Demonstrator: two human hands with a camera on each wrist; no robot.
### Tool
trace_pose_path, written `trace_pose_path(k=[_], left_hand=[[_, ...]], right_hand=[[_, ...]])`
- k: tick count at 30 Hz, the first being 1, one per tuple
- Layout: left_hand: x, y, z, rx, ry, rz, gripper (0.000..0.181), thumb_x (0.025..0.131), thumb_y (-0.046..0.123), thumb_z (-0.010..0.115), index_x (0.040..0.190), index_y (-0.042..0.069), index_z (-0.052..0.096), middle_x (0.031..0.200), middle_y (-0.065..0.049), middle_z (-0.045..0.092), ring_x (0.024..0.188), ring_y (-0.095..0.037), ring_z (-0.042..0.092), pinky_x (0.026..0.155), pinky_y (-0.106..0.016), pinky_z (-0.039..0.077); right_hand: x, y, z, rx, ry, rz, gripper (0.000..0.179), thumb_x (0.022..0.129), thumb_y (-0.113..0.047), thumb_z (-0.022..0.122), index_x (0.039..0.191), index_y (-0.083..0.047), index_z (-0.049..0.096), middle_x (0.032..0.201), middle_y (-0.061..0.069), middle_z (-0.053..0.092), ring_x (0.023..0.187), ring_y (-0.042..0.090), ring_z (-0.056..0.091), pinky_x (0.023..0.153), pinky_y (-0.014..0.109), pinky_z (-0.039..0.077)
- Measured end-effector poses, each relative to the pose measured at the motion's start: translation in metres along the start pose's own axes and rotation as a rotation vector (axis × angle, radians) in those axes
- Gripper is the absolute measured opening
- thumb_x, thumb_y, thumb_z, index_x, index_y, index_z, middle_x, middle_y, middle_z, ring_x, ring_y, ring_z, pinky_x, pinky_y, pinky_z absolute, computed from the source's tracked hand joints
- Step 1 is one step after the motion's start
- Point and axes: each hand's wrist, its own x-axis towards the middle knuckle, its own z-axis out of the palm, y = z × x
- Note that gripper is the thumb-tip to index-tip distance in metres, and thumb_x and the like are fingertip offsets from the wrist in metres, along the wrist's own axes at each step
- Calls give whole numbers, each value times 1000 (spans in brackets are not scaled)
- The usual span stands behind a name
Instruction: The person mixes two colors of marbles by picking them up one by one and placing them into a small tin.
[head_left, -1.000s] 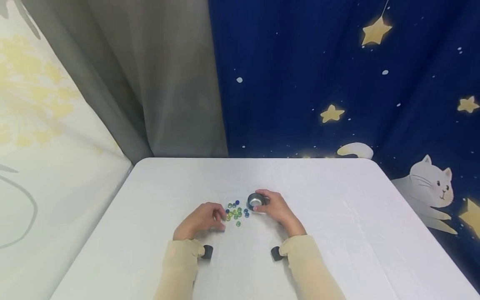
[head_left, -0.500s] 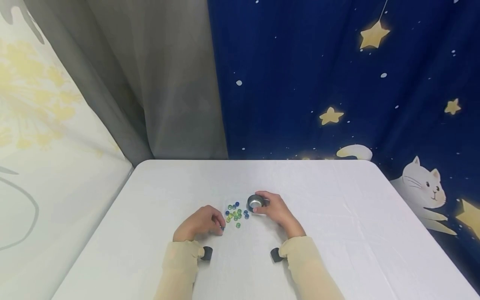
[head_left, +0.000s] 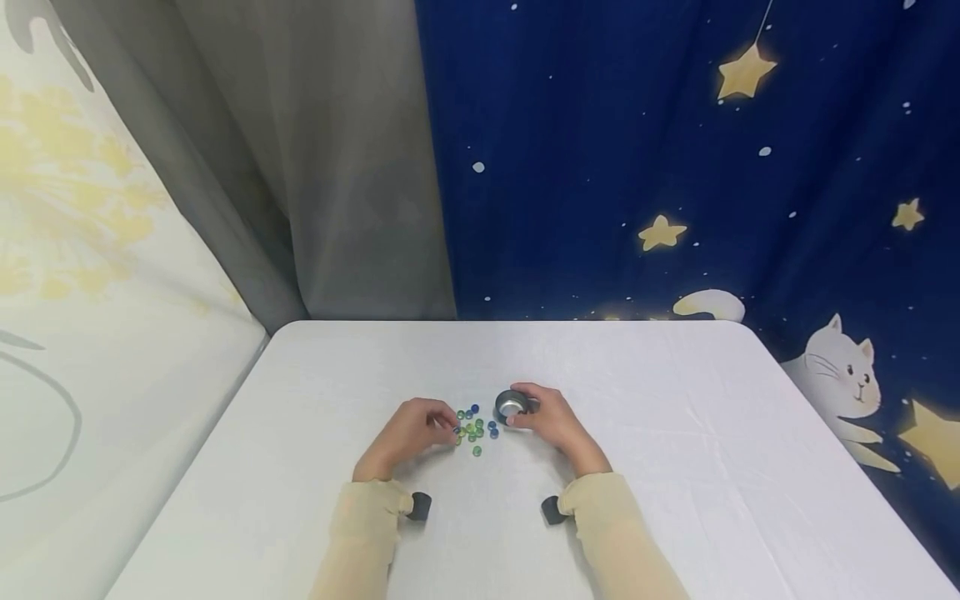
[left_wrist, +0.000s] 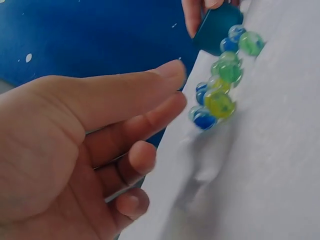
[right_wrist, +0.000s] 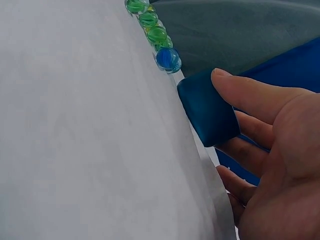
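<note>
A cluster of glass marbles, blue, green and yellow, lies on the white table; one green marble (head_left: 477,451) sits a little toward the near side. At the cluster's left edge is my left hand (head_left: 408,433), its thumb and index fingertip close together. The left wrist view shows nothing between them, and the blue marble (left_wrist: 204,119) and yellow marble (left_wrist: 220,104) lie just past the fingertips. My right hand (head_left: 553,418) grips a small round metal cup (right_wrist: 207,107), teal outside and silver inside, between thumb and fingers. Its mouth faces up, right of the marbles.
White cloth covers the table (head_left: 660,400). Beyond its far edge hang a grey curtain (head_left: 360,167) and a blue star-patterned curtain (head_left: 570,183). Black wrist cameras, such as the left one (head_left: 418,507), sit at both cuffs.
My left hand first drew back toward the near side with a blue marble at its fingertips, then moved forward and right to the cluster's left edge. My right hand and the cup stay put.
</note>
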Motion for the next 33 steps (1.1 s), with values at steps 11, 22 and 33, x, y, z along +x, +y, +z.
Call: trace_pose_path(k=[11, 22, 33], left_hand=[[10, 8, 16, -23, 134, 12, 13, 80, 9, 78, 89, 15, 71, 79, 10, 66, 75, -10, 59, 72, -33, 47], [16, 23, 38, -38, 264, -54, 11, 82, 14, 77, 90, 19, 70, 76, 12, 62, 68, -11, 54, 64, -30, 45], [18, 33, 57, -6, 354, -103, 10, 84, 15, 74, 93, 17, 72, 75, 11, 67, 68, -5, 59, 71, -33, 49]], right_hand=[[1, -3, -2, -9, -4, 4, 57, 78, -18, 80, 132, -13, 60, 134, 8, 58, 130, 31, 46, 108, 54, 28], [-1, -1, -2, 3, -18, 13, 59, 78, -18, 80, 133, -14, 59, 135, 8, 57, 131, 32, 45, 107, 55, 28], [-5, 0, -2, 4, -25, -20, 60, 77, -16, 80, 133, -11, 59, 135, 9, 58, 130, 32, 46, 107, 55, 28]])
